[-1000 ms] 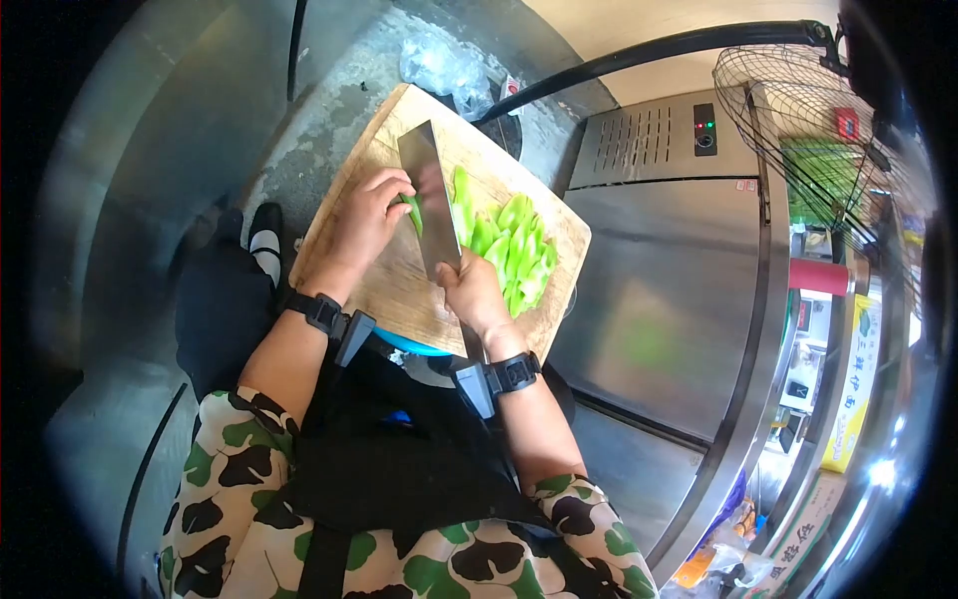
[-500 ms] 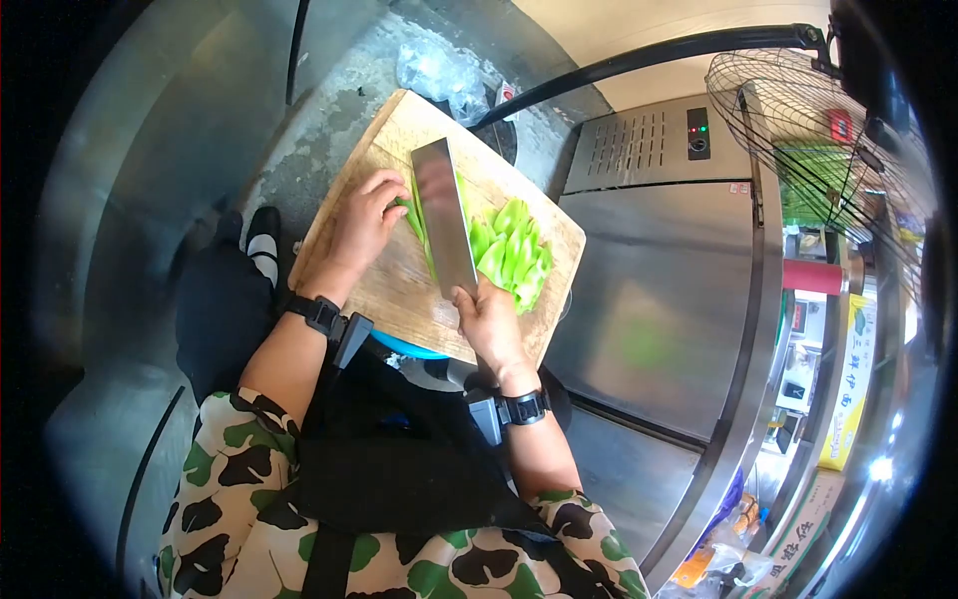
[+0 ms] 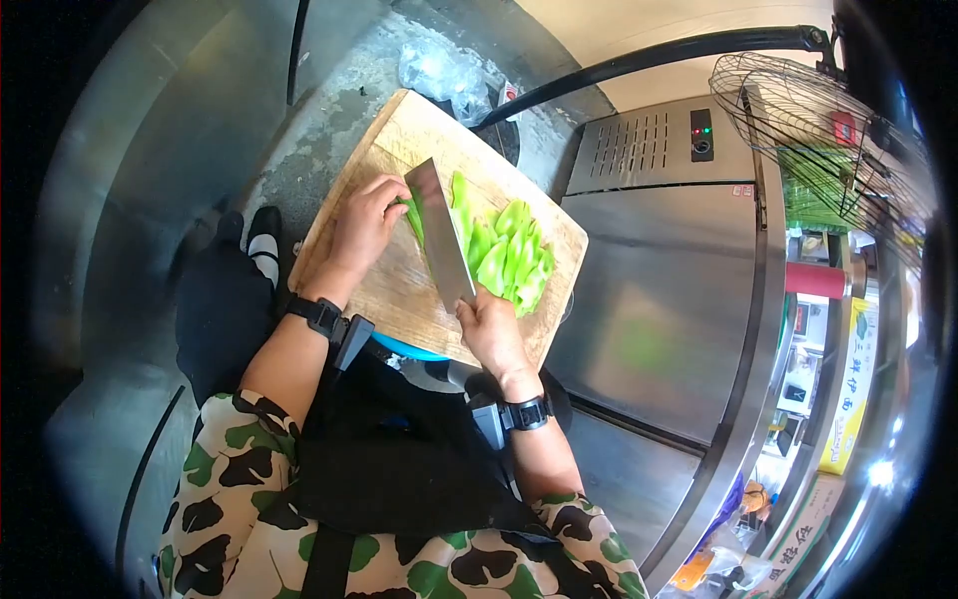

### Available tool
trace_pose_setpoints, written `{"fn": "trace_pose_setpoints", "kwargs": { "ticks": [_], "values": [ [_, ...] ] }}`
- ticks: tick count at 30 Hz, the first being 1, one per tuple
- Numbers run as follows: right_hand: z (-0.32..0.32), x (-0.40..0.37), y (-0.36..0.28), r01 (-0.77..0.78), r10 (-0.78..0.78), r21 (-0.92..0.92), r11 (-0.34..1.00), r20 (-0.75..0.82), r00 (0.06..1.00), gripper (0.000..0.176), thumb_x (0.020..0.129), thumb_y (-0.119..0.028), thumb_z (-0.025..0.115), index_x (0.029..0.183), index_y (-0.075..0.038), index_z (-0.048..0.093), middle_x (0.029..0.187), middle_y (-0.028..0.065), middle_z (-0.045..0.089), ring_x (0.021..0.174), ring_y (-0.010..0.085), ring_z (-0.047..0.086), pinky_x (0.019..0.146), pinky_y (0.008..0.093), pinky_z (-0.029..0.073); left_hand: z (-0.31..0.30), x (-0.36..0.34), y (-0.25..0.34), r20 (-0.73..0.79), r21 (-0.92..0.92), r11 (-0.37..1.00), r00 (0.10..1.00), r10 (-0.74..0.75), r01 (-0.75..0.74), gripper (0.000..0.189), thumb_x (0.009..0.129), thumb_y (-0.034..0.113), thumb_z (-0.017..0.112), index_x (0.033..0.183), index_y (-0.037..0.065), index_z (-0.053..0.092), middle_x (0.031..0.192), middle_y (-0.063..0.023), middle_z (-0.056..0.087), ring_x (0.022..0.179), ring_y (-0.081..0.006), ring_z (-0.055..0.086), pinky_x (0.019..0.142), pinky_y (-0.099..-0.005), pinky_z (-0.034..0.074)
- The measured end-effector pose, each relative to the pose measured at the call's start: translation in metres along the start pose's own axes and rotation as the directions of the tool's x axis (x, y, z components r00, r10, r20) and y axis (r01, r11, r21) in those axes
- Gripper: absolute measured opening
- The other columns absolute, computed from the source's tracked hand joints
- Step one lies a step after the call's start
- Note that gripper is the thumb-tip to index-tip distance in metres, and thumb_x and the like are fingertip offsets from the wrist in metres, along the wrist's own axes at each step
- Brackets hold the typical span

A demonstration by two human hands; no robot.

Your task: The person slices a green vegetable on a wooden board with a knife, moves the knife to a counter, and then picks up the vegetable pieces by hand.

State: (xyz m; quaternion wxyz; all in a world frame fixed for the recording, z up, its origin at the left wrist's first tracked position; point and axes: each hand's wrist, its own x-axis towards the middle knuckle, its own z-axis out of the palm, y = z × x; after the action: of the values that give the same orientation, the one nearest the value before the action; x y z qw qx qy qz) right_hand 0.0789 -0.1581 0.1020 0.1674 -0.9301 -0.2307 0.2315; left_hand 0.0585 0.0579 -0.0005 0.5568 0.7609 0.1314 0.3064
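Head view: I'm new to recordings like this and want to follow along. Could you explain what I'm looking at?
There is no robot here, just a person's two bare hands. The one view comes from a camera worn on the head, looking forward and down. Both wrists wear black strapped devices; their purpose doesn't show.

The right hand holds a broad-bladed knife above a wooden cutting board. The left hand has its fingers curled at a green strip left of the blade; whether they pinch or press it is unclear. Right of the blade lie pale green slices.
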Motion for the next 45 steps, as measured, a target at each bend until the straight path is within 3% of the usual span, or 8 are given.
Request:
{"fn": "trace_pose_setpoints", "kwargs": {
  "ticks": [17,22,25,28,31,34,41,45],
  "values": [
    [0.002,-0.002,-0.001,0.032,-0.023,0.095,0.995,-0.095,0.995,0.02,0.092,-0.018,0.062,0.106,-0.004,0.061,0.086,0.0259,0.066,0.085,0.0449,0.064,0.074,0.05,0.053,0.003,0.004,-0.001,0.035,0.018,0.99,0.99,-0.138,0.137,0.018,0.077,-0.006,0.069,0.092,0.003,0.064,0.093,-0.0096,0.067,0.087,-0.0298,0.066,0.076,-0.0374,0.053],
    [0.006,0.0,0.003,-0.033,0.039,0.116,0.993,-0.048,0.998,0.021,0.092,-0.017,0.062,0.108,-0.004,0.062,0.085,0.026,0.066,0.083,0.0449,0.065,0.073,0.0497,0.052,-0.002,0.008,0.006,0.152,0.22,0.97,0.986,0.068,-0.1,0.029,0.071,-0.005,0.071,0.096,0.008,0.064,0.098,-0.007,0.066,0.1,-0.0308,0.062,0.087,-0.0408,0.049],
    [0.018,0.002,0.022,0.006,0.0,0.171,0.985,-0.036,0.999,0.026,0.096,-0.01,0.061,0.12,0.001,0.059,0.074,0.0095,0.066,0.05,0.013,0.058,0.049,0.0287,0.048,-0.007,0.007,0.015,0.268,0.249,0.96,0.962,0.058,-0.128,0.03,0.07,-0.003,0.073,0.094,0.009,0.063,0.096,-0.0068,0.065,0.1,-0.0309,0.061,0.086,-0.0414,0.049],
    [0.023,0.001,0.032,0.007,-0.009,0.18,0.984,0.014,1.0,0.027,0.097,-0.01,0.06,0.121,0.002,0.058,0.075,0.0053,0.065,0.05,0.0085,0.055,0.047,0.025,0.046,-0.01,0.008,0.017,0.359,0.262,0.952,0.931,0.057,-0.159,0.029,0.069,-0.002,0.074,0.092,0.01,0.062,0.094,-0.0066,0.064,0.097,-0.0309,0.061,0.084,-0.0417,0.049],
    [0.026,0.0,0.03,-0.003,-0.005,0.215,0.977,0.039,0.999,0.028,0.098,-0.009,0.059,0.124,0.001,0.057,0.076,0.0054,0.065,0.049,0.0094,0.054,0.047,0.0254,0.046,-0.016,0.008,0.021,0.418,0.247,0.957,0.908,0.038,-0.154,0.028,0.07,-0.002,0.074,0.093,0.008,0.061,0.096,-0.007,0.063,0.098,-0.0309,0.06,0.084,-0.0415,0.049],
    [0.012,-0.004,0.006,-0.178,0.16,0.307,0.935,0.084,0.984,0.024,0.093,-0.016,0.063,0.113,-0.003,0.063,0.076,0.0195,0.068,0.062,0.0301,0.067,0.061,0.0406,0.054,-0.019,0.005,0.021,0.436,0.223,0.964,0.899,0.038,-0.148,0.028,0.07,-0.002,0.074,0.093,0.007,0.061,0.096,-0.0076,0.062,0.098,-0.0311,0.06,0.084,-0.0415,0.049],
    [-0.002,-0.012,-0.001,-0.181,0.171,0.284,0.942,0.06,0.983,0.021,0.094,-0.016,0.062,0.11,-0.002,0.063,0.074,0.018,0.067,0.058,0.0271,0.066,0.059,0.0388,0.053,-0.017,0.002,0.012,0.421,0.26,0.942,0.903,0.085,-0.21,0.028,0.068,-0.002,0.076,0.09,0.008,0.062,0.091,-0.0074,0.059,0.091,-0.0305,0.062,0.079,-0.0416,0.05],
    [0.011,-0.01,0.026,-0.078,0.072,0.14,0.987,0.043,0.996,0.021,0.092,-0.019,0.064,0.104,-0.002,0.063,0.075,0.0193,0.067,0.067,0.0332,0.067,0.066,0.0438,0.053,-0.026,0.008,0.007,0.517,0.158,0.987,0.854,-0.05,-0.038,0.026,0.073,-0.008,0.073,0.092,0.005,0.06,0.093,-0.0081,0.058,0.088,-0.0259,0.061,0.076,-0.0357,0.049]
  ]
}}
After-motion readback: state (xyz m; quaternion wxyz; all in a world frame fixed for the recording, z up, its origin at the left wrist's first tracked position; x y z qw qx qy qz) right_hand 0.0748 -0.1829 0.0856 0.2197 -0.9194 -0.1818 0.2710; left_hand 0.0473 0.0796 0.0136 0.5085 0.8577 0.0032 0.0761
